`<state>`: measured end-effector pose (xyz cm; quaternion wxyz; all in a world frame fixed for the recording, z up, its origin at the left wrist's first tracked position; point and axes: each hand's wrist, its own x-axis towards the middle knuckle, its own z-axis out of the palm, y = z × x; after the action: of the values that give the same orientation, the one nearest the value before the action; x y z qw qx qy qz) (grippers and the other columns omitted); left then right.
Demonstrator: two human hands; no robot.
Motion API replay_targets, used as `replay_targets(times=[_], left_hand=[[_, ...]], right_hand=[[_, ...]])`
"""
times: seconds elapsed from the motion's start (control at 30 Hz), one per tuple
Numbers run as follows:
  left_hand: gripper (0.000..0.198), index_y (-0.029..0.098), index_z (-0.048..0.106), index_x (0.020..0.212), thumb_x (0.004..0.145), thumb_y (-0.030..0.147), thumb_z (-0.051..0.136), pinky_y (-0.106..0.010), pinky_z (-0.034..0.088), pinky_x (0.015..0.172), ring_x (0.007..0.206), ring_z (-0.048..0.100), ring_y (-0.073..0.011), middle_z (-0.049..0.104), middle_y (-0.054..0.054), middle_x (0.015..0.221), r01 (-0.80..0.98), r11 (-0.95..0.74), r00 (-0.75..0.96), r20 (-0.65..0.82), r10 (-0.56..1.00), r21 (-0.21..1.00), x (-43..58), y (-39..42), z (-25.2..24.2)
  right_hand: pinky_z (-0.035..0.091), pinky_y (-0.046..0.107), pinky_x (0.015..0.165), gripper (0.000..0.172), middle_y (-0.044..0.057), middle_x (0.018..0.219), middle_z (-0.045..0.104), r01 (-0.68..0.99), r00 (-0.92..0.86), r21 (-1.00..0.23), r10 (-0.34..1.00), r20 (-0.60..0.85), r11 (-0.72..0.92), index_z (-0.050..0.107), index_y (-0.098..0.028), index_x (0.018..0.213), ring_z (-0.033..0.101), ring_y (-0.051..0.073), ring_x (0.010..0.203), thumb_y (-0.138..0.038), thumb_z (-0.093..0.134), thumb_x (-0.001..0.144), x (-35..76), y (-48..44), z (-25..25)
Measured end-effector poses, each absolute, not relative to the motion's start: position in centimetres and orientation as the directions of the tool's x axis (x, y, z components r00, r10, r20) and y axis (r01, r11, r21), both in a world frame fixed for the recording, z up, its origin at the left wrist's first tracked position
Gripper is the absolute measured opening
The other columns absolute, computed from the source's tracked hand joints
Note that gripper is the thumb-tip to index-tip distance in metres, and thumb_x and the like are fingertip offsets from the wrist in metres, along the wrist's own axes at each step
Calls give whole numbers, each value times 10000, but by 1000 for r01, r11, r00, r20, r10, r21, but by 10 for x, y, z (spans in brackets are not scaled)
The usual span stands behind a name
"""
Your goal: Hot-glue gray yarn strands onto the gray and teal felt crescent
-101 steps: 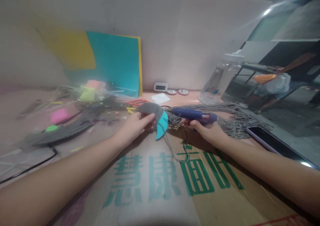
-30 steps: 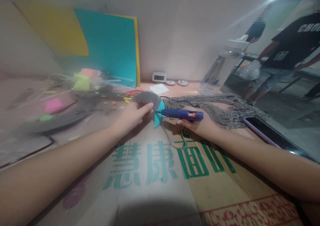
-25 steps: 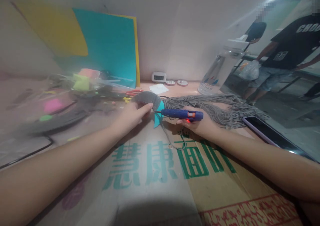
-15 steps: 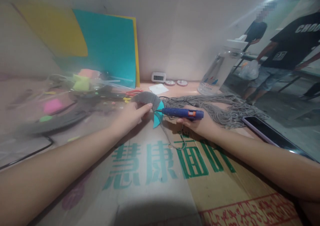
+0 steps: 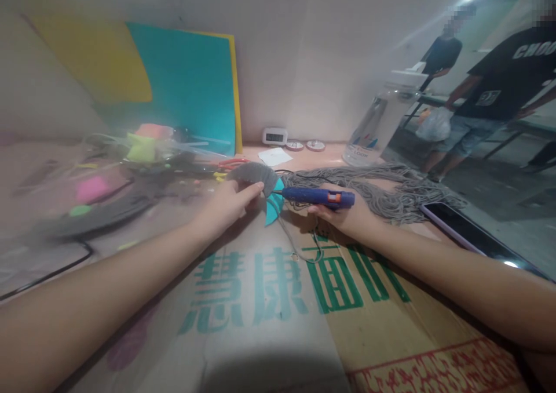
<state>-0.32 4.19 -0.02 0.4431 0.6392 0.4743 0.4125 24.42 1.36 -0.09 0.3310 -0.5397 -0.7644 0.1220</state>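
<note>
My left hand (image 5: pixel 234 202) is closed on a curved piece, its teal part (image 5: pixel 274 204) bare and the rest wrapped in grey cord (image 5: pixel 258 174). In my right hand (image 5: pixel 343 216) is a blue glue gun (image 5: pixel 319 196), held level with its tip pointing left at the teal part. Whether the tip touches the teal surface is too small to tell. A loose strand of grey cord hangs below the piece in a loop over the cardboard (image 5: pixel 282 335).
Behind my right hand lies a heap of grey cord (image 5: pixel 382 184), with a bottle (image 5: pixel 373 120) behind it and a phone (image 5: pixel 473 233) at right. Clutter (image 5: pixel 143 144), coloured sheets (image 5: pixel 186 86) and a small timer (image 5: pixel 275 136) stand behind. Two people are at far right.
The teal part has tilted slightly, and its lower tip sits a little lower and further left. Both hands keep their hold, almost still.
</note>
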Motion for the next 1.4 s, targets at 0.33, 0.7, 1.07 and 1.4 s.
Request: replay_targets(times=[0.33,0.7,1.07,1.4], left_hand=[[367,176,525,621,821,480,572,-251,350,544,552,486,-123,526,27,581,247,-174,207,123,971,953,-5,49,-11],[354,171,541,631,830,464,548,-242,338,521,571,484,-127,526,11,598,252,-152,244,89,966,956,-4,49,-5],[356,173,540,602,833,444,546,-238,350,536,577,494,-126,532,14,589,226,-177,274,111,955,958,-4,50,-6],[341,171,545,640,831,453,548,-242,338,536,561,487,-122,531,18,585,222,-168,254,110,961,960,-4,51,-9]], right_hand=[[389,245,508,324,-21,591,535,712,-216,-559,889,403,426,522,-215,673,493,138,550,-481,684,764,248,16,-6],[382,264,470,318,-18,563,523,750,-185,-516,880,437,414,494,-231,651,492,147,506,-475,669,754,245,17,-3],[395,270,460,305,-11,567,524,730,-181,-536,877,446,424,504,-232,653,498,153,511,-460,680,753,246,17,-5],[404,267,479,325,-17,566,541,715,-176,-562,886,429,415,513,-226,652,518,153,514,-488,688,731,245,17,-2]])
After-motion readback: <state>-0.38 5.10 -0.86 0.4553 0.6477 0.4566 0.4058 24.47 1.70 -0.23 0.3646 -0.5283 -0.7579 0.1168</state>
